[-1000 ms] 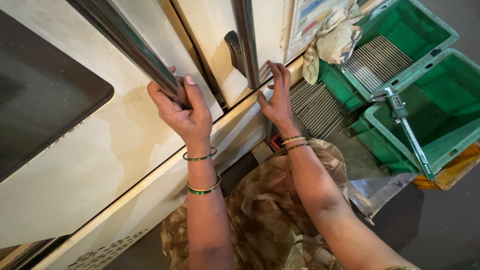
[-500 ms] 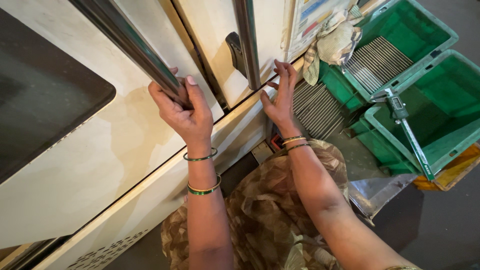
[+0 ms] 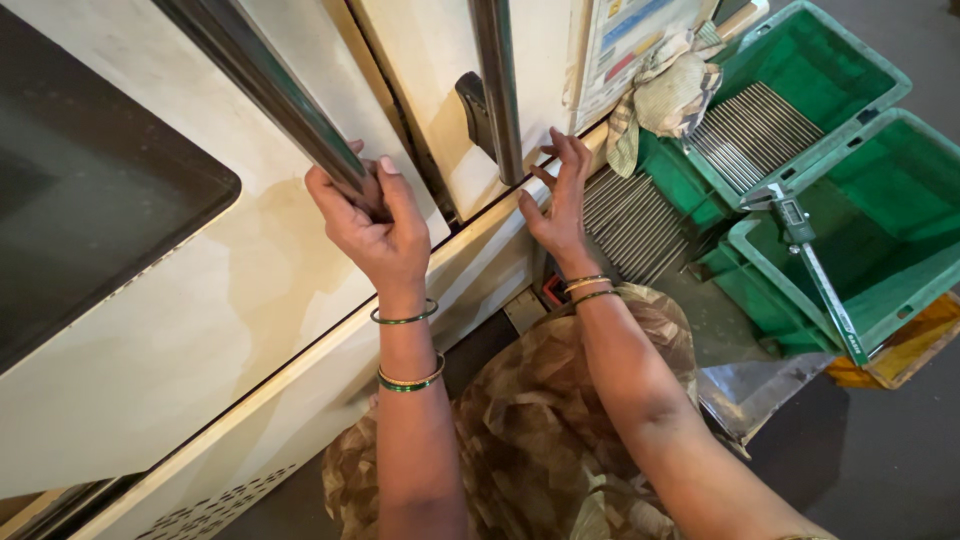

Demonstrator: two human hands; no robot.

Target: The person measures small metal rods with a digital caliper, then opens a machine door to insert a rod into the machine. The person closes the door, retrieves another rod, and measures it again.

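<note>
A brown patterned garment (image 3: 545, 440) covers the person's lap below both forearms, nearest the camera. Each wrist wears green and gold bangles (image 3: 408, 348).

The left hand (image 3: 368, 222) is wrapped around the lower end of a long bar handle (image 3: 262, 85), fingers curled over it and thumb up beside it. The bar is dark, polished metal and runs diagonally up and away to the left across a cream door (image 3: 180, 300). That door is smooth and faintly stained, with a dark rounded window (image 3: 90, 190) left of the hand.

The right hand (image 3: 560, 200) is not holding anything: its fingers are spread and raised, the palm close to the door's lower edge, though I cannot tell whether it touches. Just above and left of it a second handle (image 3: 497, 85) of the same metal stands nearly upright on a second cream door (image 3: 430, 70), with a dark bracket (image 3: 472, 105) at its foot.

Right of the right hand lie grey metal rods (image 3: 625, 215). Beyond them a checked cloth (image 3: 665, 95) hangs over the edge of a green crate (image 3: 800, 80) holding more rods. Farther right, a caliper (image 3: 815, 270) rests across the rim of a second crate (image 3: 880, 210).
</note>
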